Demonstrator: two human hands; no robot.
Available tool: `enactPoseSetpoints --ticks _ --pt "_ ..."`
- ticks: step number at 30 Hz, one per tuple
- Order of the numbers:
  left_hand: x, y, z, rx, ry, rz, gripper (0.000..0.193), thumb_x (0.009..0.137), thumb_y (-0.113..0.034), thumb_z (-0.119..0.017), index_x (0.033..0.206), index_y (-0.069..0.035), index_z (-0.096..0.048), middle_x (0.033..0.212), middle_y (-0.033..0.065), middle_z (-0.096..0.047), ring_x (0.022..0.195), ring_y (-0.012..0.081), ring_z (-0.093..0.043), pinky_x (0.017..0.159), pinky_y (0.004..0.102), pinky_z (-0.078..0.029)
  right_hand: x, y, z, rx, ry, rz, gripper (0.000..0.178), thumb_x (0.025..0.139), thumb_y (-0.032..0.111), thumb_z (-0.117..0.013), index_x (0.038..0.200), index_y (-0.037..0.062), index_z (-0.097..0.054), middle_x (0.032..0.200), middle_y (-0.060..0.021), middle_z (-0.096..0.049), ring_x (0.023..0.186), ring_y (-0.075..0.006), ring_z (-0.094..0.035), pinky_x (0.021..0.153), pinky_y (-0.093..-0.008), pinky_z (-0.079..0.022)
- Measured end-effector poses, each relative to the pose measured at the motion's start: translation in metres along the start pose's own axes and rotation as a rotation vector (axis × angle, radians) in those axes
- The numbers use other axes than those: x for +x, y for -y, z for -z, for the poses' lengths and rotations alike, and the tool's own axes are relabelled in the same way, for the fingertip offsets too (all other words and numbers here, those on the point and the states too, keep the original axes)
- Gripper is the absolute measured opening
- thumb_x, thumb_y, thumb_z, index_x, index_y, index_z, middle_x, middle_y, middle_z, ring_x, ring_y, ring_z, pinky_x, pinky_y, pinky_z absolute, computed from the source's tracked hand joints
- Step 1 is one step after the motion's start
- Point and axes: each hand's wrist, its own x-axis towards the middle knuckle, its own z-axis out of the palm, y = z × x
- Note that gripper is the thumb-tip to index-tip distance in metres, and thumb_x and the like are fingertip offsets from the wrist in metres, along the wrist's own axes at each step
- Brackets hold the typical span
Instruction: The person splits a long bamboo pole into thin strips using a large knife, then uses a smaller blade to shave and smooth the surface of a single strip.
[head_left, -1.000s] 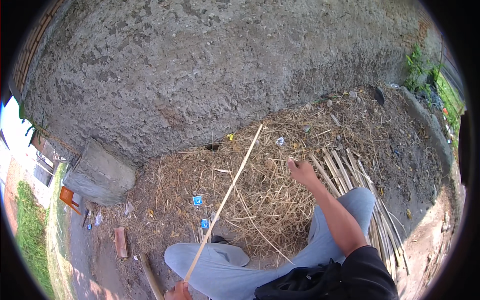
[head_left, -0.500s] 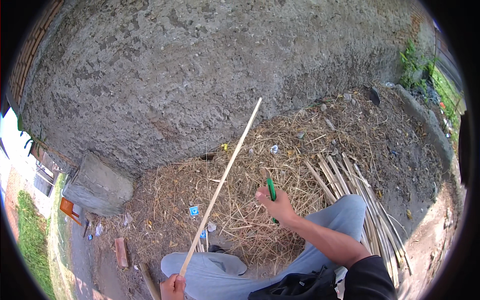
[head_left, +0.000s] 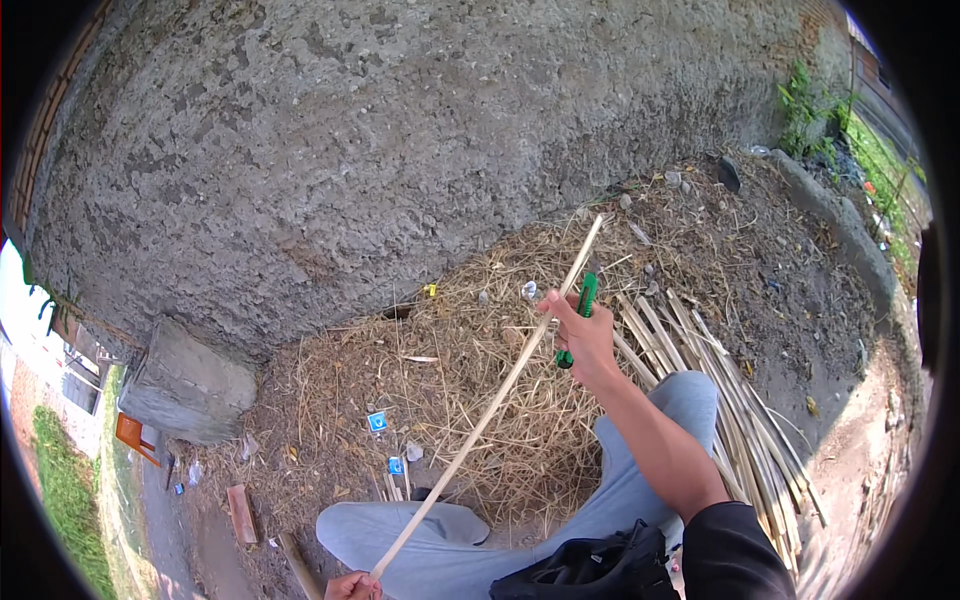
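A long, pale bamboo strip slants from the lower left up toward the wall. Its near end is pinched in my left hand, which is closed at the bottom edge of the view. My right hand is wrapped round a green utility knife, the knife's front end pointing up and away. Thumb and fingertips of that hand meet the strip near its far end. Whether the blade touches the strip, I cannot tell.
A bundle of strips lies right of my bent knee. Straw and shavings cover the ground between my legs. Ahead rises a rough grey wall, with a concrete block at left. A reddish brick lies near my left knee.
My right hand has moved up and right with the knife and now touches the strip. The strip's far end has swung to the right. My left hand keeps its hold, slightly lower.
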Motion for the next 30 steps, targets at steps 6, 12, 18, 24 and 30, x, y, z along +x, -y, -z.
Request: enactPoseSetpoints --ticks 6,12,18,24,30 --pt "-0.001 0.006 -0.01 0.357 -0.252 -0.167 0.02 0.097 -0.014 -0.054 0.095 0.0 -0.068 0.065 0.0039 -0.06 0.056 0.013 -0.053 0.054 0.0306 -0.043 -0.001 0.0 0.004 -0.164 -0.048 -0.051 0.027 0.09 0.024 -0.074 0.079 -0.0003 -0.068 0.069 -0.0062 -0.067 0.042 -0.004 -0.038 0.04 -0.0218 -0.031" --pt "-0.008 0.014 -0.01 0.395 -0.306 -0.027 0.022 0.098 -0.015 -0.054 0.102 0.001 -0.068 0.072 0.0133 -0.061 0.064 0.0209 -0.056 0.061 0.0355 -0.046 -0.001 -0.002 0.009 -0.2 -0.092 -0.164 0.03 0.084 0.026 -0.081 0.078 0.0001 -0.067 0.07 -0.0091 -0.066 0.045 -0.0065 -0.045 0.041 -0.0224 -0.032" --pt "-0.008 0.01 -0.009 0.451 -0.354 -0.043 0.022 0.099 -0.015 -0.053 0.104 0.0 -0.068 0.075 0.014 -0.063 0.068 0.0253 -0.057 0.064 0.0378 -0.047 -0.005 -0.002 0.007 -0.012 -0.053 -0.279 0.029 0.084 0.026 -0.08 0.077 0.0015 -0.066 0.074 -0.009 -0.065 0.052 -0.0066 -0.046 0.046 -0.0231 -0.036" --pt "-0.01 0.017 -0.003 0.437 -0.43 -0.036 0.02 0.098 -0.014 -0.054 0.1 0.0 -0.067 0.075 0.0147 -0.063 0.068 0.0256 -0.058 0.065 0.0387 -0.047 -0.006 -0.006 0.007 0.296 0.084 -0.285 0.017 0.088 0.014 -0.076 0.092 0.0017 -0.065 0.079 -0.0079 -0.066 0.052 -0.0053 -0.044 0.046 -0.023 -0.037" --pt "-0.015 0.023 -0.003 0.488 -0.49 -0.189 0.017 0.096 -0.011 -0.053 0.093 0.0 -0.066 0.074 0.0152 -0.061 0.067 0.0317 -0.057 0.064 0.0406 -0.046 -0.005 -0.01 0.01 0.286 0.08 -0.205 0.014 0.087 0.011 -0.076 0.088 0.0032 -0.065 0.077 -0.0061 -0.065 0.051 -0.0047 -0.044 0.045 -0.0236 -0.037"
